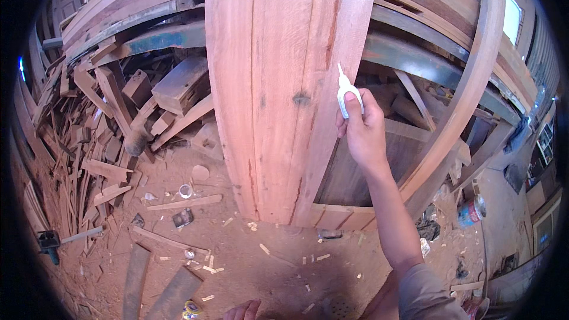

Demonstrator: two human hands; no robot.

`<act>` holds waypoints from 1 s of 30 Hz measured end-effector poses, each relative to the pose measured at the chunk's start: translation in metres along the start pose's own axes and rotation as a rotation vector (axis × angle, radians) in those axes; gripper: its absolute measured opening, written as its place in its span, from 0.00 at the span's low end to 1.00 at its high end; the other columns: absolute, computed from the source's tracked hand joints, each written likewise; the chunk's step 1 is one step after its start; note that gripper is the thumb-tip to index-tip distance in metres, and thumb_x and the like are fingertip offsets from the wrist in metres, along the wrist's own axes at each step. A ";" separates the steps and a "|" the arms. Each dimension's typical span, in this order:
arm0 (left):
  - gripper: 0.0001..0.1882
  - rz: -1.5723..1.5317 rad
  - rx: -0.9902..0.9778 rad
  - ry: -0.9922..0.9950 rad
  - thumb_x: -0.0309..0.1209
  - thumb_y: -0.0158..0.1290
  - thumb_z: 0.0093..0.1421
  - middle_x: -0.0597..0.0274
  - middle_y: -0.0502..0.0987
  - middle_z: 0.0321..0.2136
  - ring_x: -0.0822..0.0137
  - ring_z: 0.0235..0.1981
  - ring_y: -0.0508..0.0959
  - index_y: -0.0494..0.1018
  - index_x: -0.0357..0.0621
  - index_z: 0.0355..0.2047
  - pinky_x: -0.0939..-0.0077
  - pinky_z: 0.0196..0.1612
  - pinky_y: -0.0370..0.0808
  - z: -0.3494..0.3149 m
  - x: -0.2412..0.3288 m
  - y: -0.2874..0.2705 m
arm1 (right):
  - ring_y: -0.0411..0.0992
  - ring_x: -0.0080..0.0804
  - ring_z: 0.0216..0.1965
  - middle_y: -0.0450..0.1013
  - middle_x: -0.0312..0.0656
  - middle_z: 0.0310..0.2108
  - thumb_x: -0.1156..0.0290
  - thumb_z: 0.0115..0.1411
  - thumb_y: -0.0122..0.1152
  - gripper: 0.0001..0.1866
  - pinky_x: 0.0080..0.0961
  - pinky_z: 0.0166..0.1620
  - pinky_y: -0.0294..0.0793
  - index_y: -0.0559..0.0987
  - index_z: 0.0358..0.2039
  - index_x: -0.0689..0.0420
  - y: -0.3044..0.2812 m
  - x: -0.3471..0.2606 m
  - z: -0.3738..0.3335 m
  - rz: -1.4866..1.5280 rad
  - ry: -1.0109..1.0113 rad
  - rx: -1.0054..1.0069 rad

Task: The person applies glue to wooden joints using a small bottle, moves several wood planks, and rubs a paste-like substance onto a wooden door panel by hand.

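A small white glue bottle [347, 96] with a thin pointed nozzle is in my right hand [364, 127], the thumb pressed on its side. Its tip points away from me, over the right part of a long reddish-brown wooden panel [278, 83]. Dark seams run lengthwise down this panel, and a dark knot shows near its middle. My right hand is above the panel's right edge. At the lower edge of the picture only some fingers of my left hand [243, 310] show, close together; the rest is cut off, so its grip cannot be made out.
Offcuts [106, 124] lie heaped on the left, with a wooden block [181, 86] on top. A bowed timber [474, 83] rises on the right. Under the panel runs a painted beam [415, 62]. Scraps and a tin can [471, 211] are on the dusty floor [237, 255].
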State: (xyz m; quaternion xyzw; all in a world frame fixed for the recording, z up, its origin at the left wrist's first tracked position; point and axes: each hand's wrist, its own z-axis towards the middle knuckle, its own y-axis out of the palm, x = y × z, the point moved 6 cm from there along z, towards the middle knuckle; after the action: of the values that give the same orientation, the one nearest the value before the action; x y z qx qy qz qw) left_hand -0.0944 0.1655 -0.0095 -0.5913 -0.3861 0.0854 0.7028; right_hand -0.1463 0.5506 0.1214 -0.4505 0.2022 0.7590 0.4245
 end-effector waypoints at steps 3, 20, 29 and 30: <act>0.26 0.012 0.033 0.034 0.42 0.56 0.56 0.58 0.74 0.45 0.56 0.43 0.76 0.67 0.47 0.52 0.61 0.39 0.73 -0.002 -0.004 0.002 | 0.64 0.15 0.19 0.67 0.34 0.18 0.62 0.66 0.49 0.14 0.17 0.23 0.63 0.71 0.31 0.61 0.003 0.003 0.000 -0.071 -0.002 0.051; 0.28 -0.180 0.056 0.107 0.41 0.57 0.54 0.50 0.73 0.45 0.50 0.43 0.73 0.67 0.39 0.52 0.59 0.45 0.69 -0.025 -0.017 -0.005 | 0.66 0.23 0.17 0.67 0.42 0.14 0.65 0.57 0.60 0.13 0.25 0.23 0.64 0.76 0.27 0.63 -0.005 -0.069 0.020 -0.829 -0.368 -0.258; 0.29 -0.273 0.037 0.134 0.36 0.58 0.53 0.48 0.72 0.47 0.47 0.45 0.73 0.66 0.40 0.54 0.58 0.49 0.69 -0.031 -0.019 -0.011 | 0.72 0.51 0.23 0.71 0.54 0.20 0.65 0.54 0.58 0.13 0.40 0.27 0.69 0.72 0.23 0.63 0.022 -0.054 0.003 -1.056 -0.485 -0.451; 0.29 -0.275 0.036 0.129 0.36 0.58 0.53 0.48 0.72 0.47 0.47 0.45 0.72 0.65 0.40 0.54 0.58 0.49 0.69 -0.031 -0.019 -0.012 | 0.72 0.51 0.23 0.71 0.54 0.20 0.65 0.54 0.58 0.12 0.40 0.27 0.69 0.72 0.24 0.63 0.024 -0.054 0.002 -1.068 -0.501 -0.453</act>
State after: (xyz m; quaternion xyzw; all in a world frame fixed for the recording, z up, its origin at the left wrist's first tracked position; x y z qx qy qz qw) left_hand -0.0915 0.1268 -0.0072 -0.5243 -0.4157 -0.0430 0.7419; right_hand -0.1543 0.5139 0.1673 -0.3765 -0.3218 0.5491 0.6732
